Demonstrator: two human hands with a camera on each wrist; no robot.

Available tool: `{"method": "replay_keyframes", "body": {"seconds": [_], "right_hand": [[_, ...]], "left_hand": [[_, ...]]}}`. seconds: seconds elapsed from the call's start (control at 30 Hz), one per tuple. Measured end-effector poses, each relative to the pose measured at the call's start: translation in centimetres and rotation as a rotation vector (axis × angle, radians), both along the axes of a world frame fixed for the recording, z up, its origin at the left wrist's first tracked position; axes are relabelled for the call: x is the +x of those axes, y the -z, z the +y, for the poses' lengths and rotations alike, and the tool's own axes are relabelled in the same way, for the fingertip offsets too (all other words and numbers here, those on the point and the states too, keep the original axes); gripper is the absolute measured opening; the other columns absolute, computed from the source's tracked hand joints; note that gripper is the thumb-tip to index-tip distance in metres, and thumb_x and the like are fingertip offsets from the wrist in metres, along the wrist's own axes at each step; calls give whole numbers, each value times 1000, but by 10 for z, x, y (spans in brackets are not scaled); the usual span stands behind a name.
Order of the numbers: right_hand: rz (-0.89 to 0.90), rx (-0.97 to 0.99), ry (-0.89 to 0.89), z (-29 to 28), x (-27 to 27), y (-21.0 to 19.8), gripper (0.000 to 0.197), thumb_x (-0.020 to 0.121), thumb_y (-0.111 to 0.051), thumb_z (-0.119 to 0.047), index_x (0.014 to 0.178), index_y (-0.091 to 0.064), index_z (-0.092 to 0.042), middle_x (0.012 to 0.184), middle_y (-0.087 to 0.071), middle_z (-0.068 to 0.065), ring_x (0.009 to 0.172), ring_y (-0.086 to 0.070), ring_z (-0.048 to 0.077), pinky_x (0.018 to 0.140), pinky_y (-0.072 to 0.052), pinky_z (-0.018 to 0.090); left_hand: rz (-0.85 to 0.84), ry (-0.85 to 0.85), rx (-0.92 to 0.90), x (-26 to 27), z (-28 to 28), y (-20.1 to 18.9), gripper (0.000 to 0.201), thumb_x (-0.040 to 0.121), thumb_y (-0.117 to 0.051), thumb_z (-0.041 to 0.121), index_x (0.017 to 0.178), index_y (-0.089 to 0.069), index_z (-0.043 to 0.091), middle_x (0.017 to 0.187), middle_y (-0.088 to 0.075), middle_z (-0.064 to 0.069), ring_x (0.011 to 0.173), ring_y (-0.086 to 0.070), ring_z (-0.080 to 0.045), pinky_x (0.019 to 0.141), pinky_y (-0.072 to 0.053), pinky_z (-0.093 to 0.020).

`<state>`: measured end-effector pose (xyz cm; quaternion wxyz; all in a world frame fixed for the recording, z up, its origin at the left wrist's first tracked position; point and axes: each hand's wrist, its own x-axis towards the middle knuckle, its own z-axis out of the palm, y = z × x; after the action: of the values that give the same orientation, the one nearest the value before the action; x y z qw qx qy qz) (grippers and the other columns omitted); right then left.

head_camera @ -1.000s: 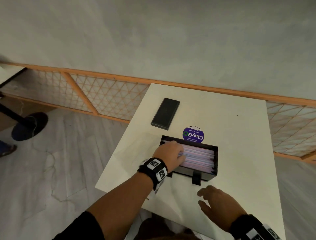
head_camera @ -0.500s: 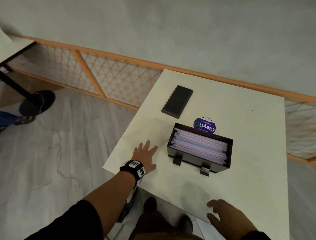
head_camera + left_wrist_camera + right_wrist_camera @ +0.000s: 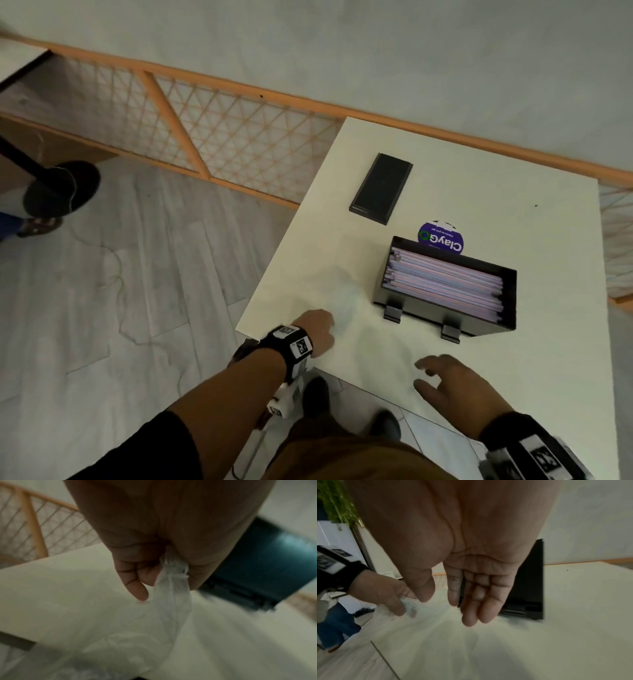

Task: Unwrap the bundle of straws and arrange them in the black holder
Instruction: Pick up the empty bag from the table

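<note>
The black holder (image 3: 383, 291) (image 3: 532, 588) stands on the white table (image 3: 479, 178), filled with pink and purple straws (image 3: 445, 284) lying flat. My left hand (image 3: 317, 330) is at the table's near left corner, left of the holder, gripping a clear plastic wrapper (image 3: 171, 588) (image 3: 346, 308) (image 3: 410, 606) that trails across the tabletop. My right hand (image 3: 448, 380) (image 3: 471, 595) hovers over the table's front edge, below the holder, with its fingers relaxed and nothing in it.
A black phone (image 3: 382, 188) lies at the back of the table. A round purple sticker (image 3: 440, 238) shows just behind the holder. An orange lattice railing (image 3: 219, 137) runs behind. Another person's shoe (image 3: 39, 226) and a round black stand base (image 3: 61, 188) are on the floor, left.
My left hand left the straws in the holder, moved to the table's left corner and closed on the clear wrapper. My right hand stayed near the front edge.
</note>
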<state>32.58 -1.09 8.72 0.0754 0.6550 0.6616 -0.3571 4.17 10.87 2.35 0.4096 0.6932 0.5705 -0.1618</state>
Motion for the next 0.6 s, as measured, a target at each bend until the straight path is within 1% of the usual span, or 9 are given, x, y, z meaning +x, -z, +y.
{"method": "replay_keyframes", "body": {"seconds": [0.07, 0.13, 0.23, 0.3, 0.33, 0.4, 0.47, 0.53, 0.6], "right_hand": [[150, 11, 52, 19, -20, -7, 64, 86, -54, -73, 143, -38, -48, 135, -43, -19, 92, -62, -2, 85, -52, 20], [314, -10, 125, 37, -44, -18, 96, 72, -66, -80, 150, -16, -56, 140, -30, -23, 107, -60, 3, 88, -53, 24], [560, -79, 152, 63, -84, -37, 119, 63, -84, -70, 146, 1, -67, 147, -27, -30, 120, -55, 7, 92, -57, 34], [724, -82, 135, 78, -108, -46, 121, 66, -89, -55, 149, -1, -63, 146, -40, -30, 121, -58, 10, 93, -58, 39], [789, -83, 137, 85, -119, -49, 121, 69, -91, -46, 152, -4, -58, 144, -49, -25, 122, -60, 11, 95, -57, 40], [888, -86, 156, 99, -142, -55, 113, 76, -89, -22, 156, -13, -43, 139, -60, -10, 125, -60, 13, 101, -53, 41], [848, -43, 107, 111, -161, -58, 93, 78, -81, -6, 152, -30, -28, 130, -67, -1, 122, -63, 17, 103, -52, 46], [737, 20, -17, 122, -178, -62, 71, 81, -71, -1, 142, -44, -23, 119, -70, -5, 113, -66, 9, 100, -53, 40], [642, 87, -126, 129, -193, -68, 53, 88, -63, -2, 134, -53, -26, 113, -68, -14, 103, -64, -4, 94, -52, 25]], "left_hand": [[-153, 13, 40, -9, -4, -26, 25, 100, -51, 21, 112, -64, 4, 110, -61, -8, 110, -60, -28, 86, -43, -31], [-309, -52, 50, -16, -8, -50, 20, 99, -56, 25, 92, -65, 9, 88, -60, -3, 83, -58, -20, 70, -41, -30], [-635, -328, -95, -23, -11, -92, 14, 88, -59, 22, 80, -70, 20, 77, -64, 2, 72, -58, -14, 71, -46, -32], [-794, -509, -201, -26, -11, -119, 16, 78, -58, 18, 69, -70, 25, 72, -65, 6, 74, -59, -16, 76, -46, -34], [-851, -570, -254, -27, -11, -127, 16, 76, -59, 16, 66, -69, 24, 72, -65, 5, 76, -60, -17, 77, -45, -34], [-966, -635, -327, -31, -10, -132, 10, 74, -62, 15, 74, -72, 17, 82, -65, -8, 84, -56, -26, 77, -42, -38], [-1071, -714, -338, -39, -9, -128, 14, 73, -69, 18, 85, -72, 12, 91, -60, -15, 90, -52, -29, 82, -39, -43], [-1037, -774, -200, -50, -9, -122, 12, 77, -76, 19, 86, -72, 12, 88, -65, -7, 90, -60, -20, 86, -45, -37], [-909, -723, 100, -59, -12, -116, 11, 87, -73, 16, 89, -70, 6, 81, -70, 4, 81, -65, -5, 79, -51, -22]]}}
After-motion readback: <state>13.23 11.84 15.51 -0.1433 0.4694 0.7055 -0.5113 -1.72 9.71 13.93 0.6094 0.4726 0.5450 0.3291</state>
